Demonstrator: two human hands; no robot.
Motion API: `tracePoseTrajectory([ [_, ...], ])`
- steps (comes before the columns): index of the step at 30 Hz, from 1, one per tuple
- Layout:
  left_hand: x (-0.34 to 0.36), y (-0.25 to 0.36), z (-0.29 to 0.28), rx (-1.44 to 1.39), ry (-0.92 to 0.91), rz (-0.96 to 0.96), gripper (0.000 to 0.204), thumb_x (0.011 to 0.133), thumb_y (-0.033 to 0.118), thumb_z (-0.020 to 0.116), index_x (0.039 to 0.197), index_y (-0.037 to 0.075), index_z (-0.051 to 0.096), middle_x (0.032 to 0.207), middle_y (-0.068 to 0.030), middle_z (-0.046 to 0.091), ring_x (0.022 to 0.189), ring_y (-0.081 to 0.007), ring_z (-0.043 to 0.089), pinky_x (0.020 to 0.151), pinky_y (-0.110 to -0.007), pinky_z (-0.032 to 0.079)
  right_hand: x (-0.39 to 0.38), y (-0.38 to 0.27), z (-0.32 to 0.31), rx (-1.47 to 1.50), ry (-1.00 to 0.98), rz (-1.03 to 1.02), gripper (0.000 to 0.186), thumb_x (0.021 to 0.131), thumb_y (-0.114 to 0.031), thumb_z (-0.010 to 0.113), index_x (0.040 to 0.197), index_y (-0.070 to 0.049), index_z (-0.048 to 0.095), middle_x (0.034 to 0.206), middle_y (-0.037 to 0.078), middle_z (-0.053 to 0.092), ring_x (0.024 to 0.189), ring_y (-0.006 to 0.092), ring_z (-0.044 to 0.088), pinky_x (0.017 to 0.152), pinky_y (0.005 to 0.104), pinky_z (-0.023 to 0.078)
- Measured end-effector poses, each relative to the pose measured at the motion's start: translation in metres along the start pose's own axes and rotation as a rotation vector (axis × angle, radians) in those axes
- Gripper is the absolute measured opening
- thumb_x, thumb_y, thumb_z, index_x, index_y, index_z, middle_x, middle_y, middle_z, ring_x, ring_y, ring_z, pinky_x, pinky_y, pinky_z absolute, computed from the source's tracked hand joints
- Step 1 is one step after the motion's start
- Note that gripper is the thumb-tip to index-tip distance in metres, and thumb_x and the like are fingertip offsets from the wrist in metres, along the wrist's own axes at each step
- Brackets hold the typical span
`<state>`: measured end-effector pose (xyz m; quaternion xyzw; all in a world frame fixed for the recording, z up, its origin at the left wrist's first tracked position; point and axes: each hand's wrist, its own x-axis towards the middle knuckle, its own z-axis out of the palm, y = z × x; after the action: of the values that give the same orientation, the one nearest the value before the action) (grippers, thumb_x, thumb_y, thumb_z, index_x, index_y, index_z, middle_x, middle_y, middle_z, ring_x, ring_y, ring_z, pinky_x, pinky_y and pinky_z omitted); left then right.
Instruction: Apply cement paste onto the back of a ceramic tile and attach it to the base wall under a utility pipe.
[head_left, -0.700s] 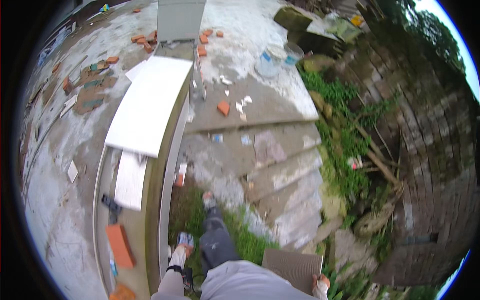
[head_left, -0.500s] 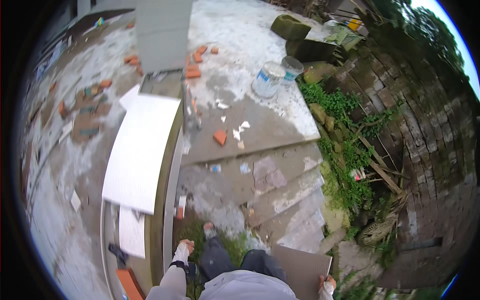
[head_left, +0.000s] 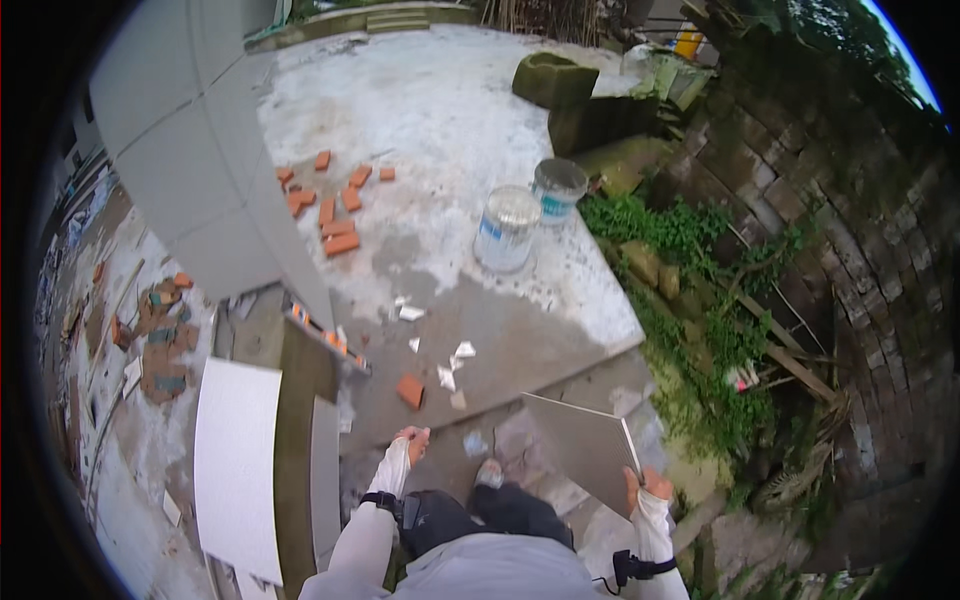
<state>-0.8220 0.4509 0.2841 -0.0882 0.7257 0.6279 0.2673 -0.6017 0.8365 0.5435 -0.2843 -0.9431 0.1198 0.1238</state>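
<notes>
View: has swung up and forward since 0.5 s ago, the 2 paint buckets (head_left: 507, 228) now mid-frame
Grey tile (head_left: 585, 447): now raised at the person's right side, earlier only its edge showed
Right hand (head_left: 650, 487): clamped on the tile's lower corner
Left hand (head_left: 412, 440): empty, loosely curled, apart from the tile

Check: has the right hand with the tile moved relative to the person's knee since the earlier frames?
Cannot tell. The right hand grips the grey tile beside the knee, as earlier. The camera tilted up, so the whole scene shifted in frame.
</notes>
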Motion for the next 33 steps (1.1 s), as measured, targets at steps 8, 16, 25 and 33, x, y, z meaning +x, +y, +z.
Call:
tracePoseTrajectory([
  [8,0.198,0.278,0.066,0.021,0.162,0.411,0.083,0.087,0.058,0.052,0.143,0.001,0.029,0.141,-0.0247,0.040,0.134,-0.0338,0.035,0.108,-0.039,0.029,0.293,-0.022,-0.137,0.849,0.125,0.036,0.039,0.087,-0.034,0.065,0.100,0.002,0.062,0.089,0.002,0.066,0.077,0.0100,0.056,0.072,0.0253,0.043],
  [16,0.438,0.340,0.068,-0.292,0.235,0.294,0.049,0.089,0.029,0.062,0.126,0.000,0.047,0.115,-0.0142,0.059,0.099,-0.0212,0.058,0.086,-0.033,0.046,0.613,0.018,0.086,0.914,-0.128,0.231,0.029,0.092,-0.025,0.060,0.108,0.000,0.061,0.100,0.006,0.066,0.088,0.0130,0.059,0.081,0.0284,0.045],
  [25,0.728,0.260,0.081,-0.276,0.548,-0.148,0.034,0.090,0.025,0.062,0.111,0.001,0.053,0.095,-0.0098,0.064,0.079,-0.0180,0.061,0.069,-0.033,0.050,1.027,-0.085,0.461,0.357,-0.525,0.124,0.057,0.086,-0.039,0.060,0.120,0.007,0.053,0.112,0.023,0.061,0.102,0.0280,0.059,0.089,0.0366,0.044],
  [33,0.784,0.190,0.123,-0.498,0.810,-0.302,0.044,0.086,0.035,0.067,0.105,0.000,0.049,0.096,-0.0116,0.060,0.083,-0.0205,0.059,0.074,-0.035,0.049,1.184,-0.217,0.641,0.163,-0.683,-0.126,0.060,0.084,-0.039,0.063,0.122,0.005,0.048,0.115,0.027,0.058,0.106,0.0379,0.058,0.089,0.0409,0.045],
])
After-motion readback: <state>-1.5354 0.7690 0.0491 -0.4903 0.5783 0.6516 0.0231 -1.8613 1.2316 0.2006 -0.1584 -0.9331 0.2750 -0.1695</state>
